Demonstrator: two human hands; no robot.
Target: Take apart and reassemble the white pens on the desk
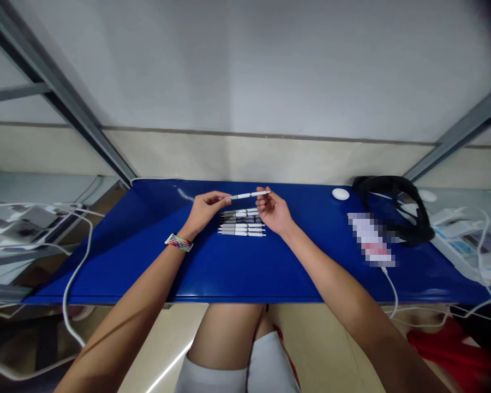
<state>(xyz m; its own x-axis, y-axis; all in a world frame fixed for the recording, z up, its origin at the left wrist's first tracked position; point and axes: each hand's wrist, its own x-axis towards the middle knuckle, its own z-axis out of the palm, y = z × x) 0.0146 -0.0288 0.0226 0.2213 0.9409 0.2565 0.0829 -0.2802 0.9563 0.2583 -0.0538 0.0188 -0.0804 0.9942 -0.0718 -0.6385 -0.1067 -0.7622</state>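
A white pen with a grey grip point(245, 195) is held level above the blue tabletop, between both hands. My left hand point(207, 210) pinches its grey end between thumb and fingers. At the white end, my right hand point(275, 210) has its fingers curled, with the fingertips on the pen. Several similar white and grey pens point(241, 231) lie side by side in a stack of rows just below the held pen. Part of the row's right side is hidden behind my right hand.
The blue tabletop point(229, 273) runs back to the wall. To the right lie a white oval object point(341, 194), a black strap-like loop point(423, 218) and a blurred-out flat device point(370, 240) on a white cable. Another white cable point(79, 265) hangs at the left edge.
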